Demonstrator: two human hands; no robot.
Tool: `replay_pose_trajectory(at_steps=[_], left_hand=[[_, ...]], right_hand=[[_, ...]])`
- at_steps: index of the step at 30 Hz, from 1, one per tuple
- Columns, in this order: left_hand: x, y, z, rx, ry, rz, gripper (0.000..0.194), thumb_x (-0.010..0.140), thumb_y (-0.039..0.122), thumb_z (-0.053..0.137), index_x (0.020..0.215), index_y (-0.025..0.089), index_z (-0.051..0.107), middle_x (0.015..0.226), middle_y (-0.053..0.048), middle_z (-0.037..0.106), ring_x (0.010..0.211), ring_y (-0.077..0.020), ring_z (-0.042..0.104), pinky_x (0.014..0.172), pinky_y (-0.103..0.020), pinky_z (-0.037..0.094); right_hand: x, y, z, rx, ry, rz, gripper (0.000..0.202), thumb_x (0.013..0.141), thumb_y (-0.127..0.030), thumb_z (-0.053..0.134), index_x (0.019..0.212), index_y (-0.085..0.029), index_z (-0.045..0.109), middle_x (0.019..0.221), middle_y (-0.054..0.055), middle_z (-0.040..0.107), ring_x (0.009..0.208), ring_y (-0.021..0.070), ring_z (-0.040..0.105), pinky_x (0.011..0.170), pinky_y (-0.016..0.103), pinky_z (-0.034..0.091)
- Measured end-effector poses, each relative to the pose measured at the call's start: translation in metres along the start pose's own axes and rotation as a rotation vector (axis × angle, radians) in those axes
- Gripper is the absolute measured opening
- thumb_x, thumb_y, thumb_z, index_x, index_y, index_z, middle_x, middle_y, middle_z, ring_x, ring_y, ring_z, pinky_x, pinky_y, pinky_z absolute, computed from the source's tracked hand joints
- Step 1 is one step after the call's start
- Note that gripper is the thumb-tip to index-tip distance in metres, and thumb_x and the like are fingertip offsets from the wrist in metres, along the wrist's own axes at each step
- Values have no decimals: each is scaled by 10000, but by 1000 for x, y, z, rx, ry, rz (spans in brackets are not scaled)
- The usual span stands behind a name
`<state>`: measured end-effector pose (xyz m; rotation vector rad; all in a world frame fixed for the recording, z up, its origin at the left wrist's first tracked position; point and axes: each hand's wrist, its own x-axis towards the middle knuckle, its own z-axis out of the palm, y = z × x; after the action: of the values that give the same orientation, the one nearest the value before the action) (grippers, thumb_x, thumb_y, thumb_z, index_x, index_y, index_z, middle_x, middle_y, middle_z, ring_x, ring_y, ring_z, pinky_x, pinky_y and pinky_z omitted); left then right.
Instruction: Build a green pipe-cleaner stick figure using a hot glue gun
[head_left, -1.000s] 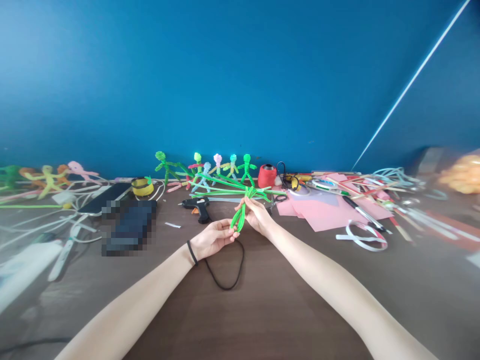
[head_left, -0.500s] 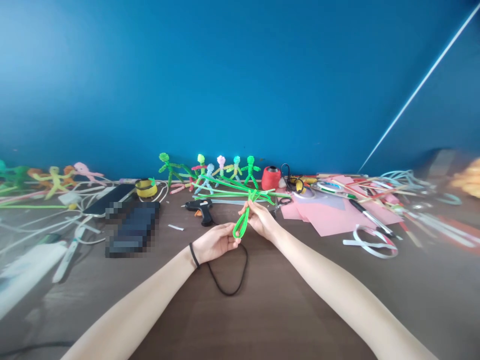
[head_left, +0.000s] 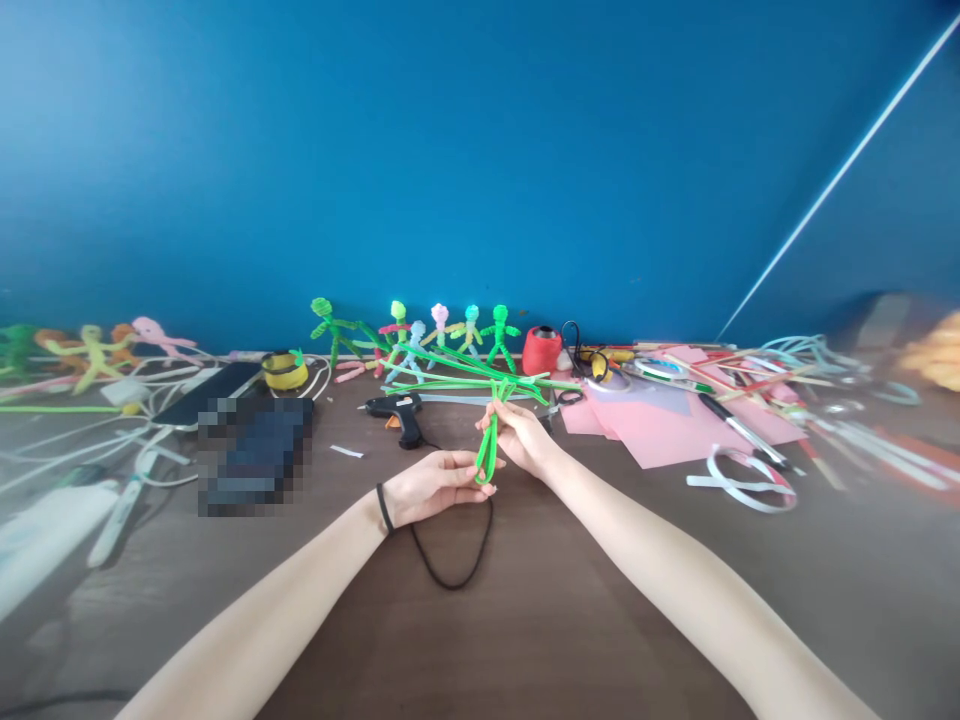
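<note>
A bundle of bright green pipe cleaners (head_left: 487, 447) is bent into a narrow loop at its lower end, above the brown table (head_left: 450, 640). Its loose ends fan out behind my hands to the left and right. My right hand (head_left: 517, 435) pinches the bundle just above the loop. Lower down, my left hand (head_left: 442, 486), with a black band at the wrist, has its fingers closed on the bottom of the loop. Behind it lies a black glue gun (head_left: 405, 415), its black cable (head_left: 459, 587) curving under my hands.
Small pipe-cleaner figures (head_left: 500, 335) stand along the blue wall (head_left: 480, 150). A phone (head_left: 262, 455), yellow tape (head_left: 285, 371) and white cables lie left. Pink paper (head_left: 645, 430), a black pen (head_left: 739, 430), a red roll (head_left: 541, 352) and a white strip coil (head_left: 750, 495) lie right.
My left hand has moved slightly right, and its fingers now reach across the loop's lower end. The loop hangs more upright and looks narrower. My right hand keeps its pinch.
</note>
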<state>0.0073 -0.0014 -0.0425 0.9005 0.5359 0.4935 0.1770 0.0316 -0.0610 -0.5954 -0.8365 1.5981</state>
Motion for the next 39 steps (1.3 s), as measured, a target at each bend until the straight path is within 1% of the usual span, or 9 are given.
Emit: replay_pose_trajectory(at_steps=[3, 11, 18, 23, 25, 28, 30, 34, 39], left_hand=[[-1, 0, 0, 13, 5, -2, 286, 722, 156, 652, 998, 78, 652, 809, -77, 658, 780, -133, 617, 806, -276, 424], [0, 4, 8, 15, 96, 0, 230, 707, 185, 666, 900, 61, 676, 670, -37, 586, 613, -95, 567, 635, -231, 432], [3, 3, 7, 20, 111, -7, 194, 707, 152, 657, 876, 61, 684, 655, -20, 532, 570, -66, 506, 593, -219, 394], [3, 2, 7, 20, 130, 8, 175, 703, 142, 653, 858, 68, 684, 655, -4, 500, 562, -64, 495, 585, -224, 381], [2, 2, 8, 29, 135, 12, 152, 707, 144, 645, 834, 69, 684, 668, -13, 515, 558, -68, 497, 578, -228, 378], [2, 3, 10, 67, 109, -4, 136, 722, 168, 630, 797, 66, 682, 667, -28, 532, 539, -71, 492, 553, -229, 368], [2, 3, 11, 103, 77, -26, 150, 733, 192, 622, 786, 65, 680, 634, -17, 511, 518, -70, 485, 537, -227, 357], [1, 4, 11, 185, 31, -59, 197, 759, 237, 599, 819, 67, 678, 609, 0, 482, 482, -61, 475, 512, -220, 337], [2, 1, 8, 168, 17, -21, 209, 732, 260, 634, 813, 72, 673, 606, 12, 478, 476, -54, 476, 506, -212, 337]], right_hand=[[1, 0, -1, 7, 4, -2, 175, 718, -298, 669, 631, -153, 625, 567, -3, 613, 619, 121, 603, 669, 258, 446], [3, 0, -2, 38, 22, -19, 176, 689, -293, 692, 621, -146, 622, 581, -16, 589, 613, 108, 591, 701, 262, 449], [3, 1, -3, 38, 54, -27, 161, 693, -295, 682, 638, -156, 622, 588, -17, 593, 624, 111, 593, 687, 261, 447], [0, 1, -1, 13, 98, -39, 187, 681, -326, 683, 640, -158, 612, 589, -8, 605, 635, 120, 599, 637, 248, 439], [-1, 1, 0, -7, 111, -40, 208, 669, -344, 689, 635, -153, 611, 581, -1, 607, 625, 126, 598, 608, 246, 433], [-3, 1, 2, -40, 122, -48, 230, 644, -361, 703, 623, -153, 610, 567, -2, 604, 605, 127, 592, 590, 245, 428], [-4, 1, 4, -59, 121, -53, 236, 629, -367, 712, 616, -155, 610, 560, -6, 602, 587, 124, 585, 594, 250, 429], [-5, 1, 5, -90, 109, -53, 247, 615, -375, 719, 609, -152, 612, 543, -9, 594, 550, 117, 568, 615, 265, 434], [-4, 2, 6, -107, 107, -61, 231, 648, -361, 698, 622, -150, 608, 549, -14, 580, 558, 116, 571, 630, 269, 431]])
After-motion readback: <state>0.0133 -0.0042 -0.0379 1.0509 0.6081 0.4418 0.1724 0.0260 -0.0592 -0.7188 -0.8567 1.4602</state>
